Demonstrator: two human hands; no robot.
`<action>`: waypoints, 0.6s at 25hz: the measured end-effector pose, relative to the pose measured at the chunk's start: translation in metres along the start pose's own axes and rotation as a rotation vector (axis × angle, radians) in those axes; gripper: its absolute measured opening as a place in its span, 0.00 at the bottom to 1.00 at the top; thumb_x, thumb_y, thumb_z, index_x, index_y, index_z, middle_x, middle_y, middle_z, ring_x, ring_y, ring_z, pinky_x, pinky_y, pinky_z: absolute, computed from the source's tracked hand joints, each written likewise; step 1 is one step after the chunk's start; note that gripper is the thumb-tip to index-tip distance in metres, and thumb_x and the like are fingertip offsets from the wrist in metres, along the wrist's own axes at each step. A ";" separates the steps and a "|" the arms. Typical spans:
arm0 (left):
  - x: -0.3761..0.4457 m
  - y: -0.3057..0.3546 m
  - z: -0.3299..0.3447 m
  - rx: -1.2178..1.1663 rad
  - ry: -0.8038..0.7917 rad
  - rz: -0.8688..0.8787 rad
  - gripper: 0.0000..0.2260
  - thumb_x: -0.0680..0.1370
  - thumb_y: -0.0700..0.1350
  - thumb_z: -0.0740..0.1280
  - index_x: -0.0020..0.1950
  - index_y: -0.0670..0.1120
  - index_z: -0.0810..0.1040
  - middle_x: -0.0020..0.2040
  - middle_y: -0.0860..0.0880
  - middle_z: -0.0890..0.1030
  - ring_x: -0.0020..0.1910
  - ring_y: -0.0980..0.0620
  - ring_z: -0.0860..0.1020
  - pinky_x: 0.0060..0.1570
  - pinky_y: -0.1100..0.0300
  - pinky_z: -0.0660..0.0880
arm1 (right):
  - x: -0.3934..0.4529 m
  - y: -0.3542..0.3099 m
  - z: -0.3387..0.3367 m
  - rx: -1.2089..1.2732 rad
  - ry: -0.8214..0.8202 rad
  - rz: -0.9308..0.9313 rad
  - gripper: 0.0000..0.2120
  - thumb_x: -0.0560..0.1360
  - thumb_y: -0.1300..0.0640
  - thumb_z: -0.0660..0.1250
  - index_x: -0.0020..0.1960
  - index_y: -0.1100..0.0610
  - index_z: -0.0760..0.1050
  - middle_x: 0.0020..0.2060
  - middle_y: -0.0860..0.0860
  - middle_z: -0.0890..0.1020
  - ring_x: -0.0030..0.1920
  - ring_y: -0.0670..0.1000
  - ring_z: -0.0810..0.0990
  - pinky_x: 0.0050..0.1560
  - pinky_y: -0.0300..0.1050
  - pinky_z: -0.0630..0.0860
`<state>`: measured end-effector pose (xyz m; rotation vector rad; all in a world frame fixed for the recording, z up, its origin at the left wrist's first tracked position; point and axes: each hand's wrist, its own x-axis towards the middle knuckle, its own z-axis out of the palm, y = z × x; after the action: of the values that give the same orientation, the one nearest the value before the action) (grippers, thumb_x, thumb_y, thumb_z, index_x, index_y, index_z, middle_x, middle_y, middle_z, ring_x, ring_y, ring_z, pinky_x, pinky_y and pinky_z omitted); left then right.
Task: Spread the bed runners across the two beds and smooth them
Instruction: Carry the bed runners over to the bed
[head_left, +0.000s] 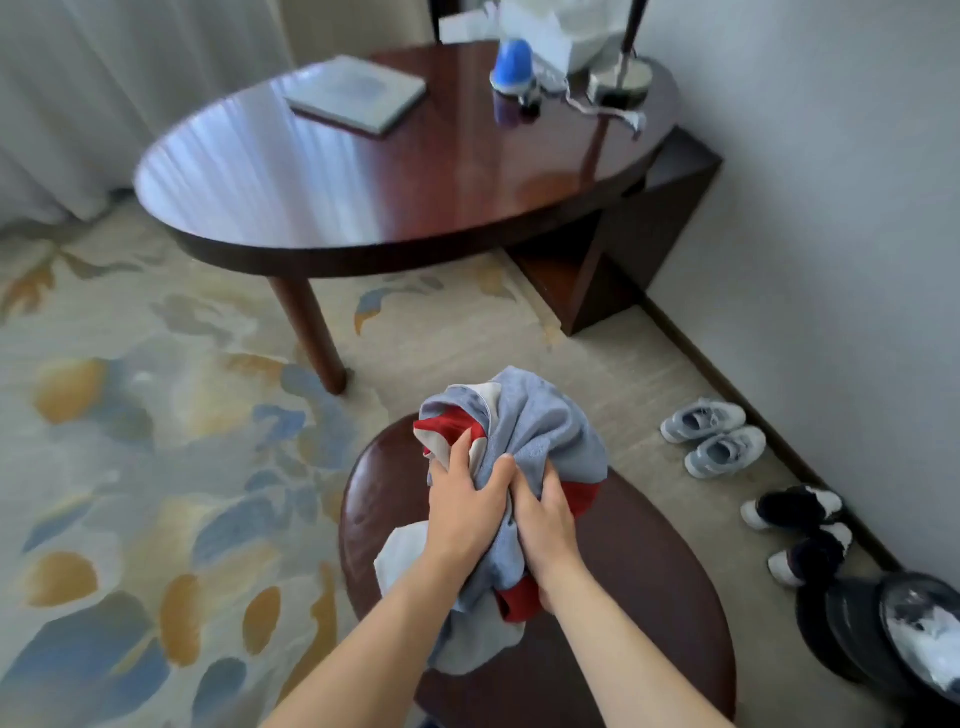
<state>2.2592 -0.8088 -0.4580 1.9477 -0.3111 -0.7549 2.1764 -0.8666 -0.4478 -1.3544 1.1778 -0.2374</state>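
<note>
Both forearms reach forward and down, side by side. Left hand (467, 499) and right hand (545, 525) touch, each closed tight on a crumpled bundle of cloth (530, 431), pale blue, red and white, bunched above a dark wooden seat (649, 571).

Left hand (465, 506) clenched, fingers curled | right hand (545, 525) clenched beside it, touching | both bare forearms extended forward, converging
</note>
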 end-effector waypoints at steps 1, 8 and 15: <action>-0.007 0.011 -0.013 -0.005 0.043 0.010 0.26 0.74 0.62 0.65 0.71 0.59 0.68 0.65 0.48 0.71 0.67 0.50 0.68 0.71 0.49 0.66 | -0.008 -0.014 0.006 -0.003 -0.024 -0.027 0.27 0.74 0.33 0.64 0.71 0.38 0.69 0.59 0.43 0.82 0.61 0.49 0.79 0.65 0.55 0.75; -0.084 0.045 -0.129 -0.094 0.374 0.077 0.25 0.78 0.57 0.66 0.75 0.58 0.66 0.66 0.49 0.70 0.65 0.52 0.69 0.71 0.54 0.65 | -0.094 -0.083 0.069 -0.091 -0.288 -0.276 0.24 0.80 0.43 0.65 0.74 0.45 0.69 0.62 0.48 0.81 0.64 0.51 0.78 0.65 0.48 0.73; -0.215 0.034 -0.245 -0.207 0.764 0.081 0.26 0.75 0.59 0.66 0.73 0.57 0.69 0.64 0.49 0.70 0.67 0.49 0.70 0.71 0.51 0.67 | -0.229 -0.103 0.146 -0.181 -0.634 -0.399 0.22 0.79 0.43 0.66 0.72 0.44 0.71 0.60 0.47 0.82 0.64 0.51 0.78 0.68 0.51 0.72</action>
<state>2.2501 -0.5410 -0.2694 1.8614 0.1509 0.0427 2.2309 -0.6386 -0.2762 -1.6562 0.4026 0.0255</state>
